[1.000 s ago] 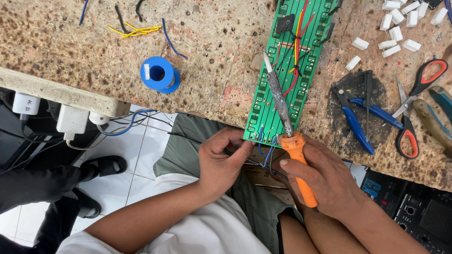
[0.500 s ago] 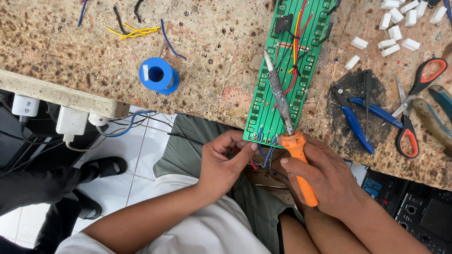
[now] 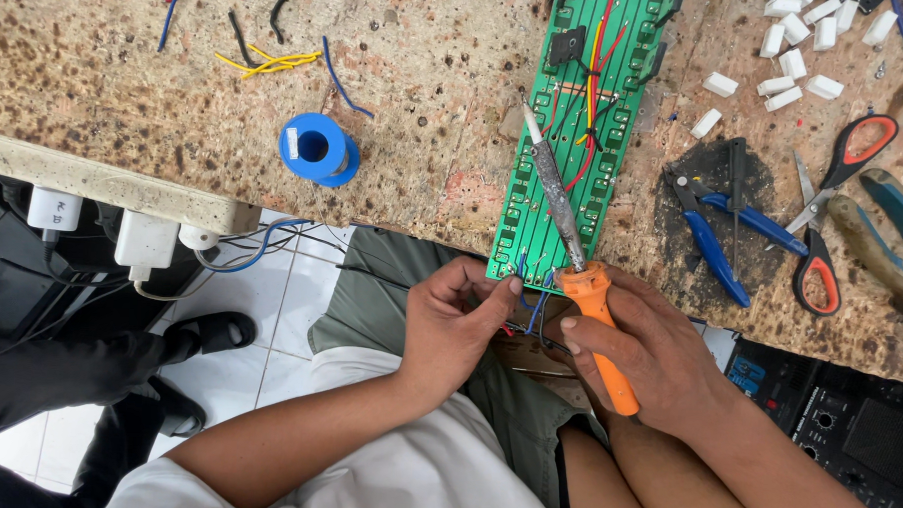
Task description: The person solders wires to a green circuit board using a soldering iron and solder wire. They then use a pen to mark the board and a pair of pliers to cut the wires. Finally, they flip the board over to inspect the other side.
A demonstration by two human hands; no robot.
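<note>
Gripping an orange-handled soldering iron [image 3: 583, 279], grey tip over green board [image 3: 576, 138].

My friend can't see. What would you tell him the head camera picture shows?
A person's right hand holds an orange-handled soldering iron over a long green circuit board while the left hand pinches thin wires at the board's near end. Blue pliers, scissors and a blue spool lie on the speckled workbench.

Bright, even daylight — soft shadows, sharp focus, no glare.
</note>
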